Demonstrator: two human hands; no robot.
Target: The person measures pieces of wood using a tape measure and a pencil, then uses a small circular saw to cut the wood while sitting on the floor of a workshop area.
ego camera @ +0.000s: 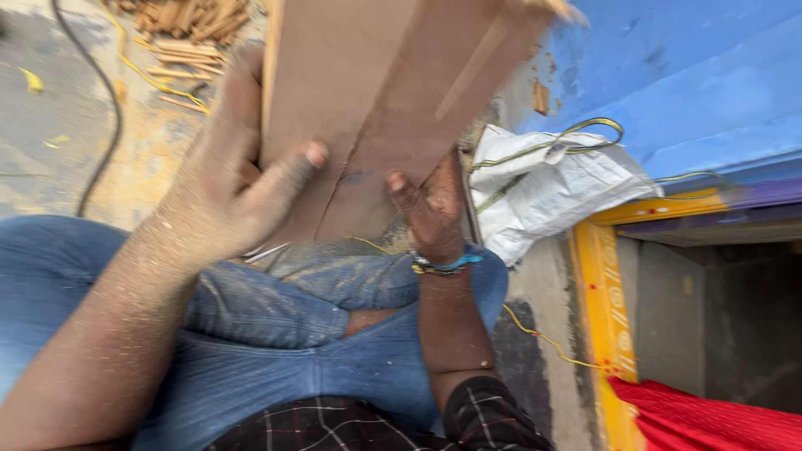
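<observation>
Support: bare concrete floor (50, 134), grey, dusted with sawdust, filling the upper left of the frame and running down a strip right of centre. Lying on it: heap of short wood offcuts (188, 29) at top left; black cable (104, 108) curving down the left; thin yellow wire (543, 338) at lower centre-right; crumpled white woven sack (555, 188) at centre right, against the blue wall (710, 75).

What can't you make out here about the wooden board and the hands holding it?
Head view only:
- Wooden board: top cut off by the frame edge; motion blur hides surface detail.
- Right hand: fingers hidden behind the board.
- Left hand: palm side hidden; blurred.
- Wood scraps: too small, partly cropped.
</observation>
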